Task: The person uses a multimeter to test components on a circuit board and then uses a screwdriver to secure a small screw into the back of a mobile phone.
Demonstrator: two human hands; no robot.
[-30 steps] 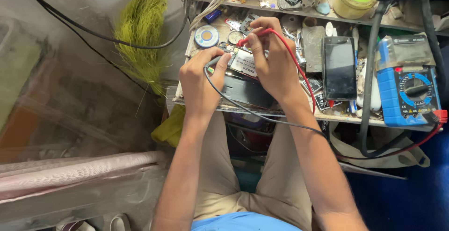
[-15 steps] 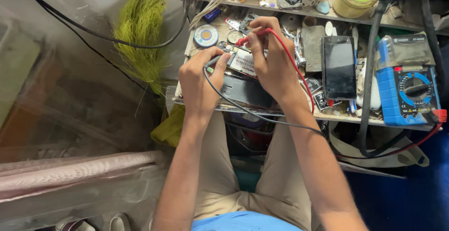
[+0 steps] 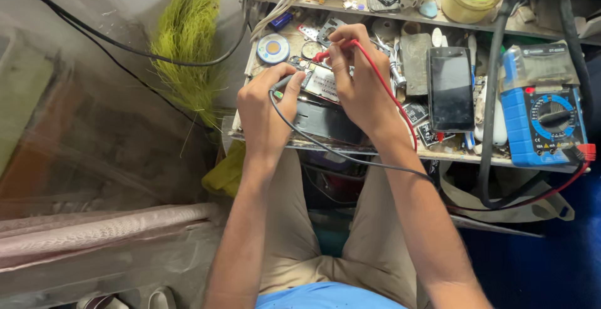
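Bare forearms, khaki trousers, light blue shirt hem

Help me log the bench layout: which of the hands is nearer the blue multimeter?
Right. The right hand sits left of the blue multimeter, with a dark phone between them; the left hand is farther left still.

A small circuit board, pale with dark components, lies flat near the front edge of a cluttered workbench, towards its left end, resting on a dark flat casing. A black probe is pinched in the left hand, its tip touching the board's left end; its black lead runs off towards the front edge. A red probe is held in the right hand, tip on the board's far edge; its red lead arcs over that hand.
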